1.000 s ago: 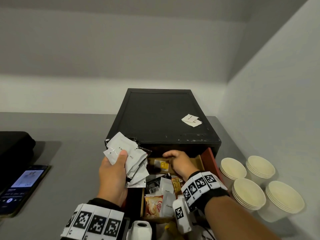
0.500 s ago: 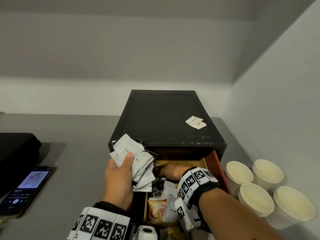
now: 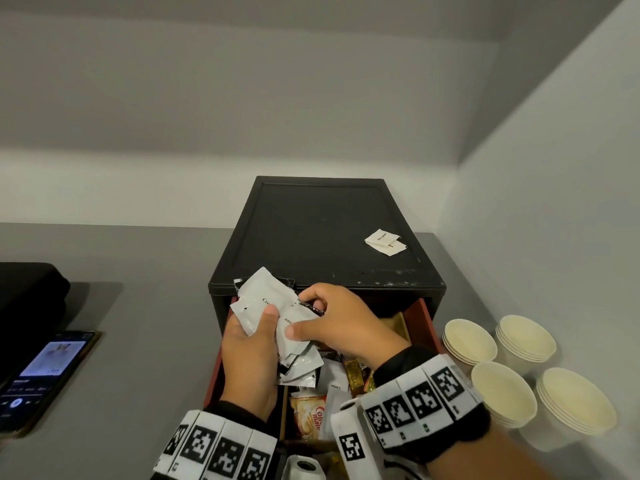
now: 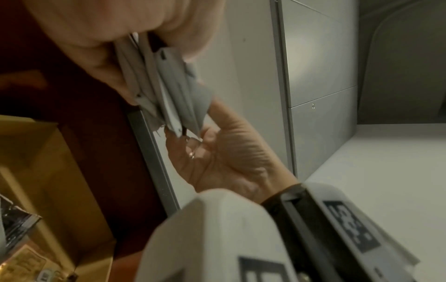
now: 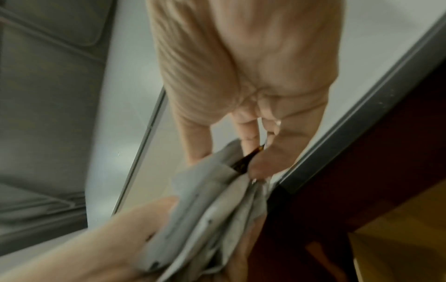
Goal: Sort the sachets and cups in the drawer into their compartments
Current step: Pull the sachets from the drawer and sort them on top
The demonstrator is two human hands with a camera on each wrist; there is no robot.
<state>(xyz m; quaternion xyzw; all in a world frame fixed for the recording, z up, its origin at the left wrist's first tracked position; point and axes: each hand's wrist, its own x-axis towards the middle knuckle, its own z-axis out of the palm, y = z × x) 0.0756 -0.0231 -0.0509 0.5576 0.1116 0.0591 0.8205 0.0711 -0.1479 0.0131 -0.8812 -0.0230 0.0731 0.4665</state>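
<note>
My left hand [image 3: 258, 323] grips a fanned bunch of white sachets [image 3: 263, 299] above the left front of the open drawer [image 3: 424, 315]. My right hand [image 3: 329, 318] pinches a small dark sachet [image 3: 311, 305] against that bunch, thumb pressed on a white sachet. In the right wrist view the dark sachet [image 5: 243, 162] sits between my right hand's fingertips [image 5: 259, 167], beside the white sachets [image 5: 212, 209]. The left wrist view shows the sachet bunch [image 4: 173, 95] between both hands. Loose sachets lie in the drawer: a Coffee-mate sachet [image 3: 311, 417] and gold ones [image 3: 355, 374].
The drawer slides out of a black box [image 3: 322, 233] with two white sachets [image 3: 384, 241] on its top. Several stacks of paper cups [image 3: 504, 393] stand on the counter at the right, near the wall. A lit phone [image 3: 45, 372] and a black case [image 3: 27, 296] lie left.
My right hand came up out of the back of the drawer with a dark sachet and met the bunch in my left hand, which stayed roughly in place.
</note>
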